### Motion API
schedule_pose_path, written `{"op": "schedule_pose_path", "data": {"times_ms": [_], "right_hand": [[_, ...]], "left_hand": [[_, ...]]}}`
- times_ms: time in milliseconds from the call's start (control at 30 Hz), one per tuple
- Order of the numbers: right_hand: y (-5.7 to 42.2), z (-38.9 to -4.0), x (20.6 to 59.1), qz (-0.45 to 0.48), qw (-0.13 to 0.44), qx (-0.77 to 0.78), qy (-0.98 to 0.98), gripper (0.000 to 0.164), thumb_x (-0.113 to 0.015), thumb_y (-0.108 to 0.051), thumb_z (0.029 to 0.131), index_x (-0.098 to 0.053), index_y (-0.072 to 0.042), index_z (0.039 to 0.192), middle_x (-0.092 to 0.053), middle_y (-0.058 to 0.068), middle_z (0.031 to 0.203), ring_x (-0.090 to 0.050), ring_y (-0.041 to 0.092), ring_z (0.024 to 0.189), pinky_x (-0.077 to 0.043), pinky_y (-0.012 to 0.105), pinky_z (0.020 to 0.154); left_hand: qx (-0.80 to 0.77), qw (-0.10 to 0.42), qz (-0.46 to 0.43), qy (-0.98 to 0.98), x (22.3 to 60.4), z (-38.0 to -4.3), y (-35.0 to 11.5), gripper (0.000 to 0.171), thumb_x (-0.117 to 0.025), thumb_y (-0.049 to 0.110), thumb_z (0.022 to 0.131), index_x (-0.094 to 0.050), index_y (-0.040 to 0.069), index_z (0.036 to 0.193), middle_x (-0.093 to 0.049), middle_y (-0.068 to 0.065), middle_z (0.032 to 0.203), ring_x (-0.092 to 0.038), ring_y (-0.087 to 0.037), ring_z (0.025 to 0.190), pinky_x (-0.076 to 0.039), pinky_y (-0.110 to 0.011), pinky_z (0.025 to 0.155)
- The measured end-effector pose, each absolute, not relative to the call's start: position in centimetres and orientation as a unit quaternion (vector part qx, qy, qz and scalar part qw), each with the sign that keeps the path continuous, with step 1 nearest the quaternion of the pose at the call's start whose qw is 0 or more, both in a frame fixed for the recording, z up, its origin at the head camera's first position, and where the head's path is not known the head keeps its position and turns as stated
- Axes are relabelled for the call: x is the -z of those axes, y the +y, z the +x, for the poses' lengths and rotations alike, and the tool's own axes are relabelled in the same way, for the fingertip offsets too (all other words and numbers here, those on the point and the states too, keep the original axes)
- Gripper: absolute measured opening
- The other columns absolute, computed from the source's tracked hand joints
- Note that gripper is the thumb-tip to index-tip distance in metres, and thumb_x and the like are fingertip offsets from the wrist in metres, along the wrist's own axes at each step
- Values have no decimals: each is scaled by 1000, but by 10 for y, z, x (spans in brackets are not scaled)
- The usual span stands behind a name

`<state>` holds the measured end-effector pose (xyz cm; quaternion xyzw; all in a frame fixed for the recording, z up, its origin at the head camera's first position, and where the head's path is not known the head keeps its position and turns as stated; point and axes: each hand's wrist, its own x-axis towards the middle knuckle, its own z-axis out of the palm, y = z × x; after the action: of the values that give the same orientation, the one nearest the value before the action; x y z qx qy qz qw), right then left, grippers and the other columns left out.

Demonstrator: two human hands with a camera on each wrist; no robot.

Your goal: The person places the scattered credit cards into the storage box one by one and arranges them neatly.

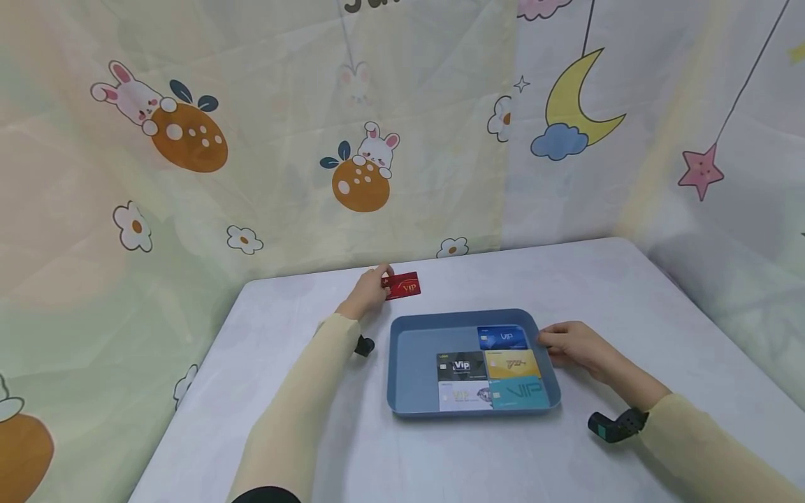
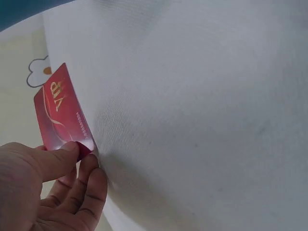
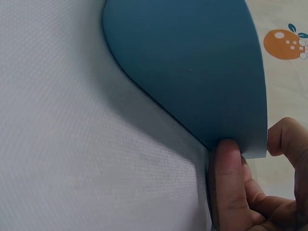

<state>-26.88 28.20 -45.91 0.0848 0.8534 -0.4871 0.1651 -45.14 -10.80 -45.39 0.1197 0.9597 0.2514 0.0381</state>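
Note:
My left hand pinches a red VIP card at one end, near the far edge of the table. In the left wrist view, the thumb lies on the face of the card and its gold lettering points away from the hand. On the table sits a blue tray, its right side held by my right hand. Seen from the right wrist, a fingertip presses the outer wall of the tray while the thumb is at the rim. Inside lie a blue card, black card, gold card, white card and teal card.
A white cloth covers the table. Behind it hangs a printed fabric backdrop with rabbits, flowers and a moon. Dark camera mounts are strapped at both wrists.

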Motion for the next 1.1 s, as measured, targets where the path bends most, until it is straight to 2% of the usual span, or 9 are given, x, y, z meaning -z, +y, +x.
{"op": "schedule_pose_path", "data": {"times_ms": [300,600,900,1100], "right_hand": [[281,-269,459,84,164,487,854,59,-60,-25,101,-47,18,140,-60,32,130,-65,28,108,-63,33,85],[281,-270,459,88,164,487,853,60,-60,-25,101,-46,18,140,-61,30,128,-65,24,103,-63,31,83],[280,-269,460,92,162,487,853,59,-60,-25,101,-48,17,139,-61,31,129,-65,25,104,-63,31,83],[280,-268,458,87,163,486,854,59,-59,-25,101,-46,19,140,-59,33,130,-65,29,108,-63,33,85]], "left_hand": [[-353,33,99,930,452,-445,-113,35,-62,7,100,-60,14,134,-63,-19,132,-58,-31,119,-55,-42,99],[-452,41,104,885,444,-435,-111,36,-63,4,99,-64,13,134,-63,-21,127,-64,-29,106,-63,-32,82],[-497,44,105,860,440,-424,-112,36,-60,4,101,-64,11,136,-63,-21,125,-68,-26,99,-63,-33,84],[-529,63,104,840,432,-414,-111,35,-59,6,103,-65,13,137,-61,-19,129,-67,-28,106,-64,-34,85]]}}
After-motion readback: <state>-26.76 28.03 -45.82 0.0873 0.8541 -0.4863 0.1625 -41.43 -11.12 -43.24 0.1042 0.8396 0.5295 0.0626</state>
